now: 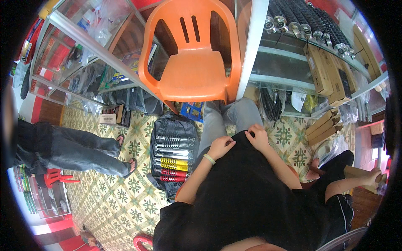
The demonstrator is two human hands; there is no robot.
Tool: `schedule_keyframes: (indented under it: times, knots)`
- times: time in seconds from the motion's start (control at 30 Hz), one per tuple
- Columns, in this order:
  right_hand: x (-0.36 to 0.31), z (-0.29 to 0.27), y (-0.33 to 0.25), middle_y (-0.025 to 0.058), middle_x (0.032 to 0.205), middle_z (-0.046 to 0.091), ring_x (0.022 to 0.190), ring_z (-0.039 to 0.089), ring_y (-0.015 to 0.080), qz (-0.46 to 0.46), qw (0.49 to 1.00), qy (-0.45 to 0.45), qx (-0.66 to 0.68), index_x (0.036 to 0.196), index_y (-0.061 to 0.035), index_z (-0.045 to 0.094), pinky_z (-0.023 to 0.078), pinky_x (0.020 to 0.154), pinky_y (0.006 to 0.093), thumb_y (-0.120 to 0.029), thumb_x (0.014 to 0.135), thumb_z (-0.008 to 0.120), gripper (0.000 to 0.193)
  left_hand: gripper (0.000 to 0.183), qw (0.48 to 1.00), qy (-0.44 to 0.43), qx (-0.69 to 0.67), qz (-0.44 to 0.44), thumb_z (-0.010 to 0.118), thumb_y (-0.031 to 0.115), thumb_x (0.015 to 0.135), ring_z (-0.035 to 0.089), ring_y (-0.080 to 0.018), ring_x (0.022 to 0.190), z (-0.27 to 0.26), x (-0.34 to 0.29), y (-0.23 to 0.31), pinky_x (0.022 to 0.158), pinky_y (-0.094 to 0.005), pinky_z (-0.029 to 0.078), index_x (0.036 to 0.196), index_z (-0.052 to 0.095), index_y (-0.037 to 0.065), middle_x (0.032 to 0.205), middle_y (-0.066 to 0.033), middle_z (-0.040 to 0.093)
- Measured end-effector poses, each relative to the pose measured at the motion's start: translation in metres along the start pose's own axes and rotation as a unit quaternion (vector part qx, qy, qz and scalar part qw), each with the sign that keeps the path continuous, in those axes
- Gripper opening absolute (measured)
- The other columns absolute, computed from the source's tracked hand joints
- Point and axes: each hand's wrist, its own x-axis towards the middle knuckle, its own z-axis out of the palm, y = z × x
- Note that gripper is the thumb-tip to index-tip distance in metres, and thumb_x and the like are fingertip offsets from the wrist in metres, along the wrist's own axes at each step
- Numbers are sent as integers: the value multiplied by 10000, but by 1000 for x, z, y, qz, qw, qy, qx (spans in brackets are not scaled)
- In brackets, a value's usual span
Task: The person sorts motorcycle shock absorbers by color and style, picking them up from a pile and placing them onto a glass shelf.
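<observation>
My left hand (222, 147) has its fingers curled in at the front hem of my black shirt (247, 184), over my lap. On the other side my right hand (257, 137) pinches the same hem, resting over my right thigh. Beneath them stretch the legs of my grey trousers (212, 121). To the left of my legs, several shock absorbers (172, 153) with silver, yellow and red springs lie in a row on a dark plastic sheet (173, 122) on the floor.
Ahead stands an orange plastic chair (192, 69) between glass display cases (104, 54). More shock absorbers (293, 19) and cardboard boxes (324, 75) fill the right case. A person in dark jeans (83, 148) stands at left; another person's arm (354, 184) shows at right.
</observation>
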Motion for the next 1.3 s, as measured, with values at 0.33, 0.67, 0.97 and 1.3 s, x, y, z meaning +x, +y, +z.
schedule_keyframes:
  times: [0.33,0.67,0.97,1.3]
  knots:
    - [4,3,14,110,739,554,735,556,298,43,998,-5,-36,694,-39,579,444,650,380,-215,731,614,184,293,995,20,-73,-58,554,298,825,619,-286,747,6,19,-38,664,-338,460,893,607,18,788,-153,635]
    - [54,24,16,115,693,628,678,617,308,146,942,-175,-247,710,-109,631,484,613,428,-378,733,567,278,322,988,-5,-121,-93,523,317,863,602,-158,759,8,27,-56,717,-280,452,923,615,15,815,-96,648]
    - [75,42,-10,136,818,642,787,624,284,138,925,-285,-212,850,-102,644,493,675,407,-413,740,561,340,306,956,32,-240,-168,558,304,853,554,-111,678,1,24,-54,597,-241,438,920,610,10,763,-41,613]
    - [58,93,12,110,874,639,843,609,289,28,902,-408,-138,911,-137,637,479,700,411,-414,745,536,338,294,914,37,-345,-209,534,300,870,538,-101,677,-2,28,-65,565,-228,444,956,576,22,782,-28,588]
